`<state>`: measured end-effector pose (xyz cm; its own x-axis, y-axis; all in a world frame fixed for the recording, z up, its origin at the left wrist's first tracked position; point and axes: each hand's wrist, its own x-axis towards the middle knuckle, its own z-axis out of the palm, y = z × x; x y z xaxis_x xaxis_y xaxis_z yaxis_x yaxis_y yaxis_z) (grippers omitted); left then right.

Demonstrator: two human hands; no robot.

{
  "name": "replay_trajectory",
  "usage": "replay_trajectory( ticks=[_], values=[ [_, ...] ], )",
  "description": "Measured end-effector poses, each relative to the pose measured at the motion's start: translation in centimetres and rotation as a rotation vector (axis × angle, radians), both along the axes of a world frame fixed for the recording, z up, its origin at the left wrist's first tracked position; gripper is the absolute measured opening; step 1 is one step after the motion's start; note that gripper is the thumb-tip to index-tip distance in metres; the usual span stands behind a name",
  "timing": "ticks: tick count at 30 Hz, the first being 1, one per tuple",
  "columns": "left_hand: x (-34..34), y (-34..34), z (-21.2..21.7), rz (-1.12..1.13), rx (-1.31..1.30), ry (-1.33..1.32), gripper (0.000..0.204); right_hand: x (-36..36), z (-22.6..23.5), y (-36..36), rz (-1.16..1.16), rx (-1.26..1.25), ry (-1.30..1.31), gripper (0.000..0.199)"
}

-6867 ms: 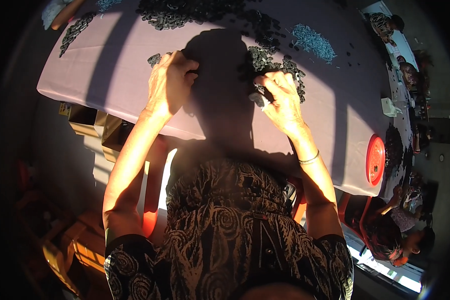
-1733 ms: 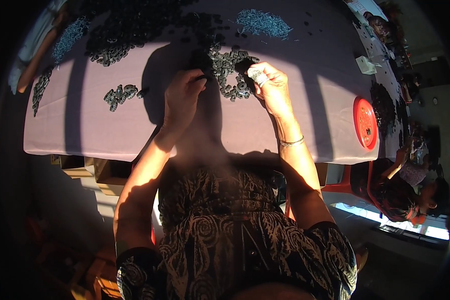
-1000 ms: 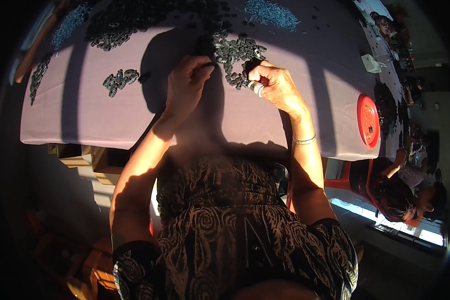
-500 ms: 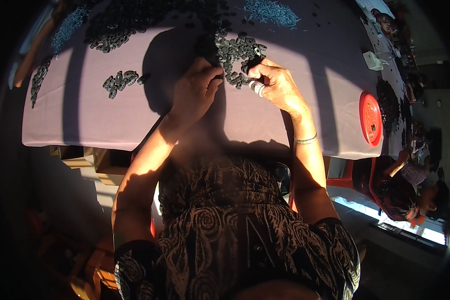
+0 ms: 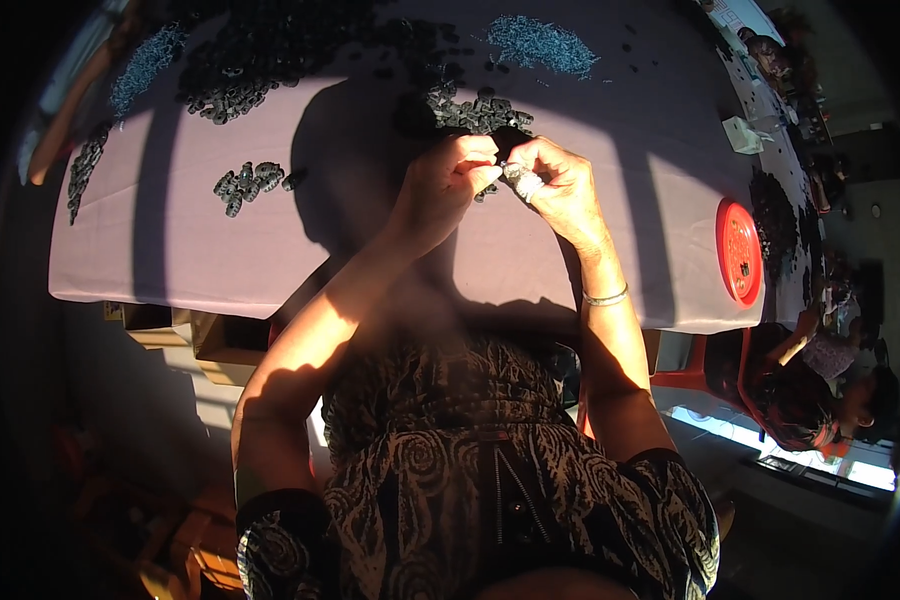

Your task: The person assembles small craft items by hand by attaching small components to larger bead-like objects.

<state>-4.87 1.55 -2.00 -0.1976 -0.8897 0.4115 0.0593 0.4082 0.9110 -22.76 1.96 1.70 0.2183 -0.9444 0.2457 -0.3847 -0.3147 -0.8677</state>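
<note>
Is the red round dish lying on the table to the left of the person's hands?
No. The red round dish lies near the table's right end, well right of both hands.

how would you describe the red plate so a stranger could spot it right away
Start at the long table under a pale lilac cloth and follow its near edge to the person's right end. There lies a round red plate, past the right hand. It is the only bright red thing among heaps of small dark parts.

I saw bare lilac tablecloth (image 5: 220,260) at lower left and right of centre, open for passing. Heaps of small dark ring-shaped parts (image 5: 475,112) crowded the upper centre, a smaller cluster (image 5: 247,183) lay left, and a red round tray (image 5: 739,250) blocked the right edge.
</note>
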Motion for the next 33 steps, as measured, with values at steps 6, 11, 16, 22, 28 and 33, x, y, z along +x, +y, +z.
replay_trajectory(
  ticks=[6, 11, 16, 22, 28, 33],
  values=[
    [-1.0, -1.0, 0.1, 0.003, 0.128, 0.100, 0.015, 0.4, 0.3, -0.1, 0.050, -0.095, -0.045, 0.009],
    [-0.6, -1.1, 0.0, -0.042, 0.127, 0.167, 0.014, 0.7, 1.0, 0.2, 0.045, -0.093, -0.049, 0.007],
    [0.1, -1.4, 0.6, -0.192, 0.308, 0.212, 0.017, 0.6, -0.1, 0.0, 0.083, -0.032, -0.193, 0.008],
    [-0.5, -0.8, 1.2, -0.178, 0.278, 0.255, 0.015, 0.8, 0.6, 0.0, 0.067, 0.119, -0.411, 0.013],
    [-0.3, -0.8, 0.7, -0.203, 0.160, 0.248, 0.011, 0.5, 0.3, -0.3, 0.148, 0.265, -0.598, 0.015],
    [0.1, -0.8, 1.2, -0.223, 0.289, 0.298, 0.012, 0.8, 1.0, -0.2, 0.008, 0.356, -0.668, 0.011]
  ],
)
